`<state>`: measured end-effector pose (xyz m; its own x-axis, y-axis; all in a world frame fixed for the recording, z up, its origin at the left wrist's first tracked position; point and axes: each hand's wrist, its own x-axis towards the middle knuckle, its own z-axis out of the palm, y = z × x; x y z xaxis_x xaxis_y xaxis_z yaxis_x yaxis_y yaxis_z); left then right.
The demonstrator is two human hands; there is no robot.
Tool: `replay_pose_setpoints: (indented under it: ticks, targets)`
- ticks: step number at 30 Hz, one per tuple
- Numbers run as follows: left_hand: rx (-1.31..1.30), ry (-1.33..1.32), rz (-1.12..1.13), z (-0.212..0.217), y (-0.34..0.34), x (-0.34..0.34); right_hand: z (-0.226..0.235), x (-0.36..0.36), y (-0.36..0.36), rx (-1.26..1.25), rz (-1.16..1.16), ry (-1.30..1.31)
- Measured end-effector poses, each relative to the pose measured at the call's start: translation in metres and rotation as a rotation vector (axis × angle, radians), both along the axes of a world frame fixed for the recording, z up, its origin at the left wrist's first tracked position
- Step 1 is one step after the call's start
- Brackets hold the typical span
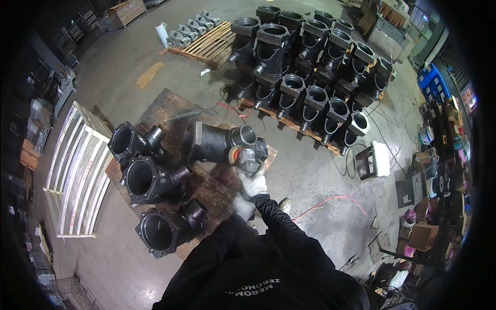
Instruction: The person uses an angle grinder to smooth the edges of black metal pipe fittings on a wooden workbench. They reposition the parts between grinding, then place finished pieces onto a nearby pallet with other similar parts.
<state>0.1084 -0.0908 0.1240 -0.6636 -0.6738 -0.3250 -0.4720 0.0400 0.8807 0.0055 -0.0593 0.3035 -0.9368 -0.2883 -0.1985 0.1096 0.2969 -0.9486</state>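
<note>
My right hand [253, 182], in a white glove, grips a grey power tool [249, 156] with a red part near its head. The tool's head rests against the round side opening of a black cast pipe body [211, 142] lying on its side. My left hand [242, 207], also gloved, sits just below the right one on the tool's lower end, partly hidden by my black sleeve. The casting lies on a rusty steel plate [217, 188].
Three more black castings [140, 178] lie left of the worked one on the plate. A pallet stacked with several black castings [310, 67] stands behind. Grey castings sit on a wooden pallet [206, 44]. A white slatted frame [77, 170] lies left; a red cable [330, 199] crosses the floor.
</note>
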Motion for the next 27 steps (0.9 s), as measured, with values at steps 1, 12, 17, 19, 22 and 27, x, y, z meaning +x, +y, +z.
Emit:
replay_pose_setpoints:
  ticks: [1, 12, 17, 19, 22, 27]
  targets:
    - [0.066, -0.015, -0.009, -0.008, 0.001, 0.000, 0.001, 0.000, -0.001, 0.047, 0.015, 0.002]
    - [0.914, 0.428, 0.428, 0.089, 0.017, -0.009, 0.022, -0.004, 0.005, 0.020, 0.051, -0.040]
    - [1.097, 0.550, 0.178, 0.064, 0.021, -0.015, 0.034, -0.022, 0.036, 0.041, -0.023, -0.043]
    - [0.527, 0.376, -0.240, 0.038, 0.023, -0.017, 0.038, -0.036, 0.044, 0.008, -0.031, -0.099]
    - [-0.340, -0.044, -0.453, 0.020, 0.031, -0.027, 0.026, -0.055, 0.047, 0.029, 0.008, -0.174]
    - [-0.412, -0.299, -0.549, 0.050, 0.061, -0.062, -0.046, -0.081, 0.062, -0.106, -0.086, -0.195]
